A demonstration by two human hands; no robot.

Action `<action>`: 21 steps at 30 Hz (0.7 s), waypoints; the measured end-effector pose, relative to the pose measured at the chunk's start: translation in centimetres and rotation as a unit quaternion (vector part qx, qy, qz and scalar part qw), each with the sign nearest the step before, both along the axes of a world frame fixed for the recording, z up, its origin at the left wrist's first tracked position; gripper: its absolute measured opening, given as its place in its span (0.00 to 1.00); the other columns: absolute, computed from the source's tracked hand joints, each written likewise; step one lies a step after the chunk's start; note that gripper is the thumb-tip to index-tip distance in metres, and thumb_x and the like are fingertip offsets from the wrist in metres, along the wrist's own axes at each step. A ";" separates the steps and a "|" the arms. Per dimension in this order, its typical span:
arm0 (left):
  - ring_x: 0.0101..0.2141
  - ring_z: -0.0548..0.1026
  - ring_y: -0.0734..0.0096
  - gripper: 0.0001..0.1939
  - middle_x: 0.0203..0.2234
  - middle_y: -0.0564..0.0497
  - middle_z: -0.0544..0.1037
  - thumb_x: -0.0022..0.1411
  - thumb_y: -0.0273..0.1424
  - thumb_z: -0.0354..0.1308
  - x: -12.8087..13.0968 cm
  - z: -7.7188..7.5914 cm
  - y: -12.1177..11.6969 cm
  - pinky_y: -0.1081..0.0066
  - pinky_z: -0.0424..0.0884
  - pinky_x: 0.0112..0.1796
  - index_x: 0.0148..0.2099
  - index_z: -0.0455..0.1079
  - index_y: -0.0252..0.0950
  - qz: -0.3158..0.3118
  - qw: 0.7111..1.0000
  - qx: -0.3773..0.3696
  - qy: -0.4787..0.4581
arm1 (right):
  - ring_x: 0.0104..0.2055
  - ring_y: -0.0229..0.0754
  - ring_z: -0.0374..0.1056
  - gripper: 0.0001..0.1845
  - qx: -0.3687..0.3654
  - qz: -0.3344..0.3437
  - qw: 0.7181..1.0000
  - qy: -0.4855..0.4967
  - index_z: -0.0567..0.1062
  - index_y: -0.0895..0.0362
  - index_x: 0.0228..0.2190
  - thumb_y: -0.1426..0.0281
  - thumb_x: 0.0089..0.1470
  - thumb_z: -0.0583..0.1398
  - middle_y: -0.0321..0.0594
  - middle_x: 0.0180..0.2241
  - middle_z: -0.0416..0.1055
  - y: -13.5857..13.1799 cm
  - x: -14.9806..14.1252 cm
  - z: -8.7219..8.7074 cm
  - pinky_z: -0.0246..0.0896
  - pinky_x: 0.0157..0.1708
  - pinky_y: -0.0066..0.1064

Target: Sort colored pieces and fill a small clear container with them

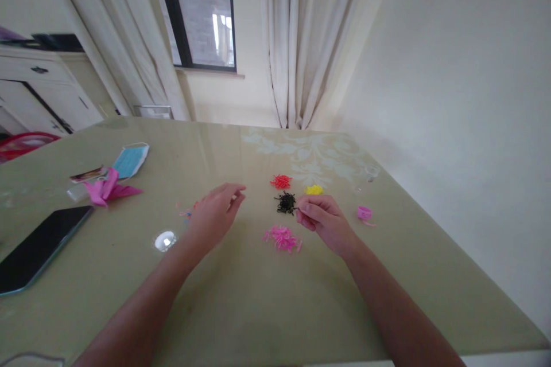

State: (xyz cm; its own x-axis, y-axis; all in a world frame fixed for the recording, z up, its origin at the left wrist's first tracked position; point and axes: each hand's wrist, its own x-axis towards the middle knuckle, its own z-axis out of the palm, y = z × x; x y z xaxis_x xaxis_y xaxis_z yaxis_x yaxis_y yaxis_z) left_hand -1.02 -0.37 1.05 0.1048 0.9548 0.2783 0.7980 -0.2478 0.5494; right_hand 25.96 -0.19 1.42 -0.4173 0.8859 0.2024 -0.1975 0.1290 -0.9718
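My right hand [321,218] is closed in a pinch at the right edge of a pile of small black pieces [284,203]. A thin black piece shows at its fingertips. My left hand [217,209] hovers over the table, with a gap between thumb and fingers and nothing visible in it. Behind the black pile lies a red pile [281,181], and nearer to me is a pink pile [282,238]. A yellow pile [314,190] sits just beyond my right hand. Some mixed coloured bits [186,214] are partly hidden by my left hand.
A small shiny round dish [165,241] lies left of my left forearm. Farther left are a black phone [41,249], a pink folded item [109,188] and a blue face mask [131,161]. A pink roll [364,213] and a clear object [371,172] lie right.
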 end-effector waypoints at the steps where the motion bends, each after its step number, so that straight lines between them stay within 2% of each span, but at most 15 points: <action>1: 0.45 0.79 0.53 0.16 0.46 0.40 0.82 0.73 0.33 0.50 -0.6 -0.2 0.2 0.55 0.74 0.47 0.52 0.77 0.35 0.027 0.995 0.006 0.096 | 0.22 0.33 0.54 0.18 -0.003 0.003 1.000 -0.004 0.79 0.57 0.24 0.58 0.60 0.66 0.34 0.21 0.67 0.1 0.2 0.0 0.46 0.22 0.28; 3: 0.48 0.78 0.46 0.17 0.47 0.37 0.80 0.74 0.32 0.48 -1.3 -0.5 0.4 0.51 0.74 0.48 0.49 0.78 0.34 0.070 0.969 -0.009 0.236 | 0.22 0.33 0.55 0.18 -0.004 0.006 1.000 -0.016 0.80 0.57 0.24 0.57 0.60 0.66 0.35 0.22 0.69 0.3 0.4 -0.1 0.46 0.22 0.29; 5: 0.49 0.78 0.44 0.18 0.46 0.37 0.79 0.74 0.34 0.48 -1.7 -0.8 0.5 0.51 0.75 0.47 0.48 0.78 0.33 0.088 0.947 -0.047 0.304 | 0.23 0.34 0.55 0.18 0.010 0.005 0.999 -0.040 0.81 0.56 0.25 0.57 0.60 0.66 0.36 0.23 0.69 0.5 0.7 0.0 0.47 0.23 0.29; 8: 0.49 0.78 0.45 0.17 0.45 0.38 0.79 0.74 0.34 0.48 -1.9 -1.0 0.8 0.54 0.75 0.46 0.47 0.78 0.34 0.082 0.936 -0.096 0.329 | 0.24 0.35 0.57 0.16 0.058 -0.024 0.995 -0.074 0.84 0.56 0.27 0.58 0.58 0.67 0.35 0.22 0.69 0.7 1.3 0.2 0.49 0.24 0.29; 13: 0.46 0.80 0.52 0.17 0.43 0.40 0.80 0.73 0.26 0.45 -2.1 -1.3 1.4 0.59 0.74 0.45 0.45 0.77 0.34 0.062 0.942 -0.124 0.305 | 0.26 0.38 0.62 0.12 0.127 -0.141 0.974 -0.126 0.85 0.55 0.29 0.59 0.56 0.69 0.37 0.24 0.73 1.6 1.9 0.4 0.55 0.27 0.30; 15: 0.45 0.80 0.54 0.18 0.43 0.42 0.80 0.72 0.25 0.45 -2.1 -1.4 1.6 0.60 0.73 0.44 0.45 0.77 0.35 0.063 0.947 -0.127 0.288 | 0.26 0.39 0.63 0.12 0.174 -0.196 0.944 -0.201 0.84 0.56 0.29 0.60 0.56 0.68 0.39 0.25 0.75 2.1 1.9 -0.1 0.56 0.27 0.31; 18: 0.45 0.80 0.54 0.17 0.45 0.42 0.80 0.72 0.26 0.45 -2.1 -1.5 1.7 0.60 0.73 0.44 0.46 0.77 0.36 0.069 0.951 -0.131 0.272 | 0.25 0.39 0.64 0.10 0.258 -0.260 0.870 -0.330 0.85 0.57 0.31 0.65 0.58 0.66 0.40 0.25 0.76 2.8 1.6 -1.5 0.57 0.28 0.32; 21: 0.45 0.80 0.53 0.18 0.44 0.40 0.80 0.74 0.29 0.44 -1.9 -1.7 1.8 0.59 0.73 0.45 0.47 0.77 0.34 0.073 0.954 -0.124 0.264 | 0.27 0.40 0.68 0.10 0.277 -0.282 0.812 -0.429 0.86 0.56 0.33 0.67 0.61 0.64 0.41 0.27 0.77 3.3 0.8 -2.6 0.59 0.31 0.32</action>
State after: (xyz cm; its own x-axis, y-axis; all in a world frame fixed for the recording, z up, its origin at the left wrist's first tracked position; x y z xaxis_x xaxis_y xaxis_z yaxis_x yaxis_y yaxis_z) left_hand -2.91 1.45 -0.65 0.0278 0.9995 -0.0129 0.9957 -0.0266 0.0887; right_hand 26.80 3.11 -1.18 -0.1748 0.8578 0.4834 0.7646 0.4276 -0.4822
